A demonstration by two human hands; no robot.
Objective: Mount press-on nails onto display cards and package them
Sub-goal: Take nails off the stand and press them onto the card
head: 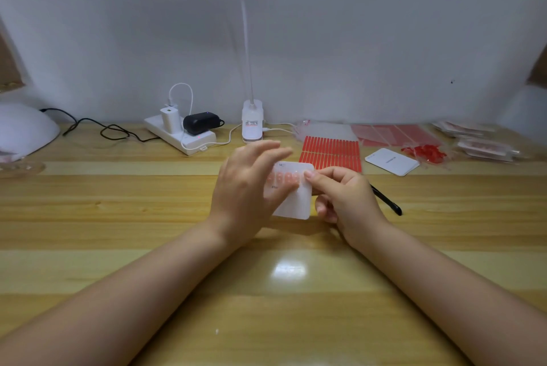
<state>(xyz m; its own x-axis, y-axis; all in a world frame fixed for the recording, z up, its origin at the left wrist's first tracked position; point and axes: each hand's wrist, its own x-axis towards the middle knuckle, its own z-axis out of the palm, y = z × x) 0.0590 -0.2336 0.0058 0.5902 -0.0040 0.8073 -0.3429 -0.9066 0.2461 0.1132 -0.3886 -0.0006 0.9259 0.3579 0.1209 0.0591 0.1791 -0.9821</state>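
At the middle of the tabletop (pixel 118 217), a little toward its far edge, a white display card (pixel 296 202) is held just above the wood between two bare hands. A row of pink press-on nails (pixel 285 177) runs across the card's upper part, with small print below them at the left. The left hand (pixel 245 188) comes in from the card's left side; its thumb lies across the face of the card under the row of nails while its other fingers stretch out nearly straight above the card's top edge, so its grip on the card is a pinch between the thumb and whatever lies behind, which cannot be seen. The right hand (pixel 343 196) is at the card's right edge with curled fingers, its fingertip pressed at the right end of the nail row; whether it pinches a nail or the card itself cannot be told.

Just beyond the card, toward the far edge, lies a sheet of red adhesive strips (pixel 331 152), and right of it a stack of white cards (pixel 392 162). A black pen (pixel 387 201) lies on the wood beside the right hand. Toward the far right corner are clear bags (pixel 485 146) and a small heap of red scraps (pixel 426 154). Along the far edge stand a clip lamp base (pixel 252 124) and a white power strip (pixel 180 136) with plugs in it; a white domed device (pixel 23 128) sits at the far left corner.
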